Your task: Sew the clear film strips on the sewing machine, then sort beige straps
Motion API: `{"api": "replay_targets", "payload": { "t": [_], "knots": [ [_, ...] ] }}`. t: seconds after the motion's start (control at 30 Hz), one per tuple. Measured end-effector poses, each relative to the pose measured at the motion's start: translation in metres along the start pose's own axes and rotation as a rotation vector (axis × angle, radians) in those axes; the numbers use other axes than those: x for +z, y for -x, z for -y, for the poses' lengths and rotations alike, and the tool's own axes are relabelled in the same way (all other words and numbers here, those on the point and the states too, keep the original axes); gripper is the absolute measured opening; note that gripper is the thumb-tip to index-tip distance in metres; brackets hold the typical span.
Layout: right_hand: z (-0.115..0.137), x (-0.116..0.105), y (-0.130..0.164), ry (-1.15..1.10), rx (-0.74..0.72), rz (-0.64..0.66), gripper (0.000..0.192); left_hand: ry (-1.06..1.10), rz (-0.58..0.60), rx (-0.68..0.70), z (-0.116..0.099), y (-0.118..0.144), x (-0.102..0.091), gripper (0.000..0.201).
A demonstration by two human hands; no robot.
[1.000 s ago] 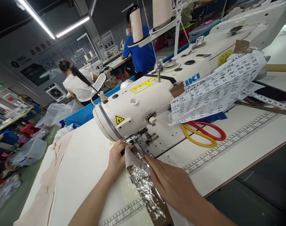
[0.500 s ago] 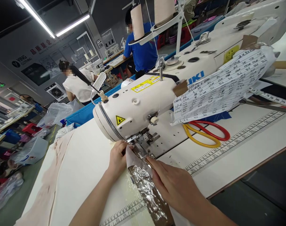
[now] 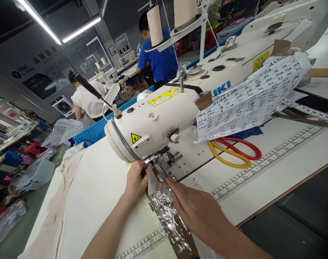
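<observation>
My left hand lies beside the presser foot of a white sewing machine, its fingers pinching the edge of a sheer whitish fabric. My right hand is closed around a slim metal tool that looks like tweezers; its tip points at the presser foot, over the fabric. Between the hands a strip of shiny brown tape runs along the table toward me. The needle and the exact tips of the tool are hard to make out.
Scissors with red and yellow handles lie right of the machine, under a handwritten paper sheet. Pale pink fabric drapes over the table's left side. Thread cones stand behind. Two people sit at other machines further off.
The sheer fabric between my hands has shifted slightly and its fold has flattened. My left fingers have curled in a little closer. The right hand has barely moved.
</observation>
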State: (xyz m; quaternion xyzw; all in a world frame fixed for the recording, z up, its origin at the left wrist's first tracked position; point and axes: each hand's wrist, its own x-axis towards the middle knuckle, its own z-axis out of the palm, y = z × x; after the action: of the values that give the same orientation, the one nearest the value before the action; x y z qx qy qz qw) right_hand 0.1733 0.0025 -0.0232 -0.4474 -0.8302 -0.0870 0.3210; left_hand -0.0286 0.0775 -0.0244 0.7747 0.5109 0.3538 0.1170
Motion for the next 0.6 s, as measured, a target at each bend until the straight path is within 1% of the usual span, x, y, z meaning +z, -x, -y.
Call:
{"api": "replay_targets", "payload": {
  "t": [0.17, 0.3, 0.37, 0.47, 0.53, 0.6],
  "knots": [
    [0.0019, -0.0031, -0.0015, -0.028, 0.022, 0.021, 0.039, 0.075, 0.001, -0.057, 0.0011, -0.0003, -0.0008, 0.02],
    [0.0026, -0.0035, -0.0012, -0.009, 0.052, 0.043, 0.039, 0.052, 0.001, -0.038, 0.0034, 0.0012, -0.0013, 0.018],
    [0.0021, -0.0013, -0.0005, 0.008, 0.056, 0.047, 0.038, 0.021, -0.022, 0.024, 0.005, 0.0017, -0.0009, 0.013],
    [0.0024, 0.0022, -0.0005, 0.036, 0.049, 0.056, 0.037, -0.055, -0.06, 0.209, 0.0055, 0.0015, -0.001, 0.009],
    [0.0039, 0.0022, -0.001, 0.061, 0.045, 0.056, 0.037, -0.101, -0.057, 0.341, 0.0035, 0.0009, -0.0024, 0.014],
    [0.0053, -0.0017, 0.0004, 0.078, 0.047, 0.043, 0.036, -0.109, -0.032, 0.411, -0.0002, 0.0007, -0.0055, 0.018]
  ]
}}
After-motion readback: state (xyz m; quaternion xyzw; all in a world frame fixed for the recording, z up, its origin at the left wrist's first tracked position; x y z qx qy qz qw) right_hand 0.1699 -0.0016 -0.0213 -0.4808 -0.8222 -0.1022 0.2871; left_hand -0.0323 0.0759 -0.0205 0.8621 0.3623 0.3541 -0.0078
